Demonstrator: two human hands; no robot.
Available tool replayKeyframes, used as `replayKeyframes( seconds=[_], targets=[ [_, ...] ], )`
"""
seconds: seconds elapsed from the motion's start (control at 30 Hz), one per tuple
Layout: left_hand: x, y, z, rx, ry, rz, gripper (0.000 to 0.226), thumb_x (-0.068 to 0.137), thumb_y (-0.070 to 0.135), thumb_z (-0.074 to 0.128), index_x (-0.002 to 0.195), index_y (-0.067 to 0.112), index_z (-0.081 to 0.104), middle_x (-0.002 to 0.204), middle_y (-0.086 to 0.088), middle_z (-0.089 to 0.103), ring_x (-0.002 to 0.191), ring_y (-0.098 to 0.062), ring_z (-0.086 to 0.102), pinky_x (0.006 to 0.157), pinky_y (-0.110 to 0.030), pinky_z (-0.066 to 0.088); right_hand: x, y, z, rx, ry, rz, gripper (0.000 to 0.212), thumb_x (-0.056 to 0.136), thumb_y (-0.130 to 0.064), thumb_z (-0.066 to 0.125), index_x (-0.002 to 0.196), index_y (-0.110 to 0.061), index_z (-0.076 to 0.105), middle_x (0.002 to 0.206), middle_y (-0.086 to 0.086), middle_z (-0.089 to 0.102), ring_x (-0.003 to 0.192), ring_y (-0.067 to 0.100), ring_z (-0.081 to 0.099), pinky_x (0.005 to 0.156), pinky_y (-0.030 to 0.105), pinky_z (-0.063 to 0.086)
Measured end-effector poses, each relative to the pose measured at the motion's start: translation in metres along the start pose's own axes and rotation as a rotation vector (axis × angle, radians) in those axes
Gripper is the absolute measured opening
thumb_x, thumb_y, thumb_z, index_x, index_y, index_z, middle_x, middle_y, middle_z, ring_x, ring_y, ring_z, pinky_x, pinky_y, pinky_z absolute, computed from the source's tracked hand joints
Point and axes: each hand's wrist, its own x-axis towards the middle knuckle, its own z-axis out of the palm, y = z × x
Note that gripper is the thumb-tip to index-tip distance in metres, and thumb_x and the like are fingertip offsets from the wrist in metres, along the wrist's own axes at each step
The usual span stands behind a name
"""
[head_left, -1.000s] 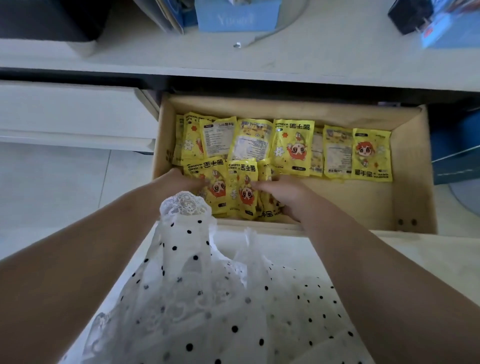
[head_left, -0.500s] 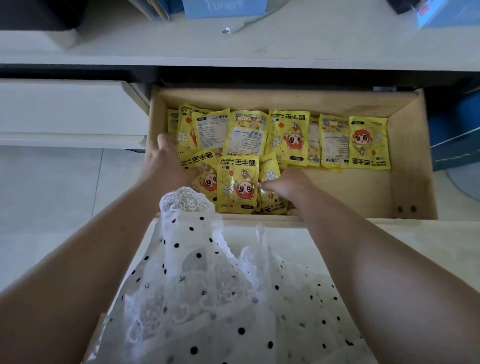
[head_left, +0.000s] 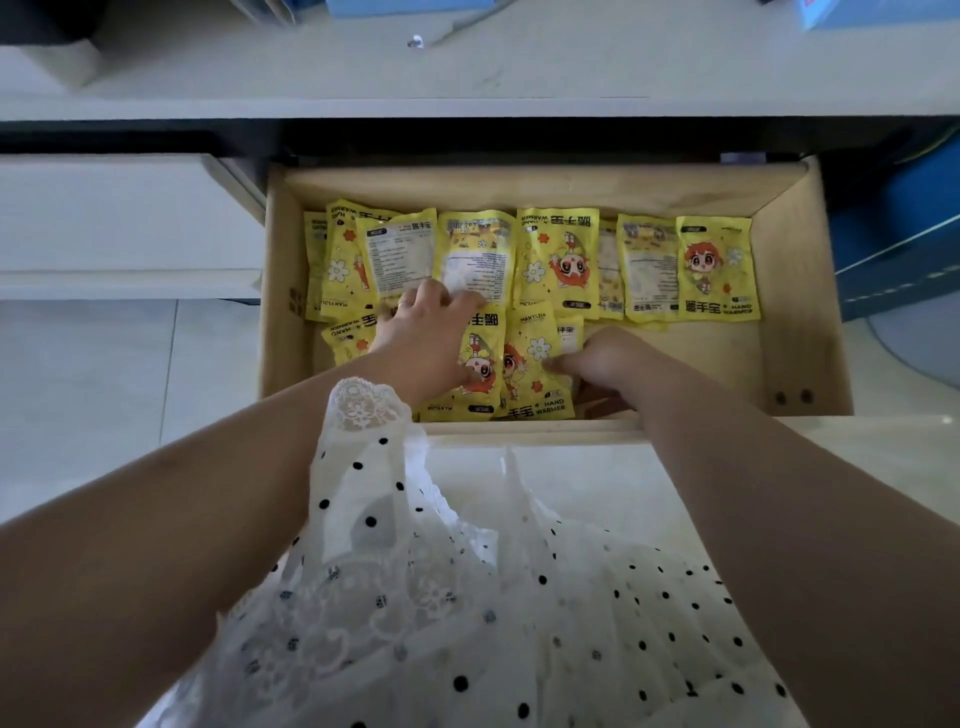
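A wooden drawer (head_left: 795, 291) stands pulled out under a pale desk top. Several yellow hand warmer packets fill it: a back row (head_left: 556, 260) runs from the left wall towards the right, and a shorter front row (head_left: 530, 374) lies near the front wall. My left hand (head_left: 423, 338) reaches over the front row, its fingers spread on the lower edge of a back-row packet (head_left: 478, 265) that lies text side up. My right hand (head_left: 605, 358) sits at the right end of the front row, fingers curled on the edge of a front-row packet (head_left: 566, 338).
The drawer floor to the right of the front row is bare wood. A white drawer front (head_left: 119, 223) is at the left, a blue bin (head_left: 904, 244) at the right. White dotted clothing (head_left: 467, 597) covers the lower view. The desk top (head_left: 519, 73) holds a few items at its far edge.
My left hand moved from the left end of the front row forward and right onto the back row. My right hand stayed at the right end of the front row.
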Motion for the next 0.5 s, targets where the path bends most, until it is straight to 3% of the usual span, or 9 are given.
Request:
replayKeyframes(
  seconds=[0.1, 0.23, 0.3, 0.4, 0.5],
  targets=[
    [0.001, 0.005, 0.006, 0.078, -0.039, -0.055, 0.087, 0.074, 0.053, 0.071, 0.141, 0.032, 0.02, 0.139, -0.015, 0.028, 0.134, -0.038, 0.029, 0.098, -0.062, 0.04, 0.004, 0.002, -0.002, -0.122, 0.002, 0.017, 0.041, 0.082, -0.045, 0.067, 0.086, -0.005, 0.06, 0.097, 0.017, 0.071, 0.09, 0.032, 0.069, 0.086, 0.047, 0.056],
    [0.003, 0.002, 0.011, 0.139, -0.05, -0.097, 0.094, 0.074, 0.062, 0.064, 0.145, 0.033, 0.011, 0.146, -0.016, 0.021, 0.138, -0.038, 0.024, 0.092, -0.057, 0.048, 0.004, 0.004, -0.003, -0.132, -0.001, 0.073, 0.048, 0.083, -0.049, 0.064, 0.091, -0.002, 0.063, 0.09, 0.015, 0.073, 0.084, 0.03, 0.072, 0.085, 0.045, 0.056],
    [0.004, 0.002, 0.012, 0.143, -0.048, -0.088, 0.094, 0.074, 0.06, 0.067, 0.145, 0.03, 0.012, 0.144, -0.016, 0.023, 0.137, -0.038, 0.025, 0.096, -0.059, 0.044, 0.002, 0.004, -0.003, -0.081, -0.005, 0.034, 0.04, 0.085, -0.043, 0.065, 0.097, -0.004, 0.063, 0.095, 0.013, 0.072, 0.088, 0.031, 0.07, 0.086, 0.045, 0.056],
    [0.002, 0.0, 0.011, 0.157, -0.045, -0.032, 0.092, 0.076, 0.052, 0.07, 0.145, 0.03, 0.013, 0.143, -0.015, 0.024, 0.136, -0.039, 0.027, 0.106, -0.064, 0.029, 0.004, 0.005, -0.006, 0.105, -0.033, -0.062, 0.016, 0.09, -0.018, 0.062, 0.104, -0.01, 0.061, 0.104, 0.01, 0.068, 0.096, 0.031, 0.068, 0.084, 0.046, 0.056],
    [0.0, -0.003, 0.01, 0.174, -0.058, 0.003, 0.091, 0.078, 0.044, 0.071, 0.146, 0.034, 0.01, 0.144, -0.014, 0.021, 0.136, -0.04, 0.027, 0.106, -0.065, 0.028, 0.01, 0.008, -0.004, -0.114, 0.034, -0.099, 0.028, 0.094, -0.027, 0.055, 0.106, -0.003, 0.061, 0.106, 0.017, 0.068, 0.095, 0.033, 0.067, 0.087, 0.048, 0.055]
  ],
)
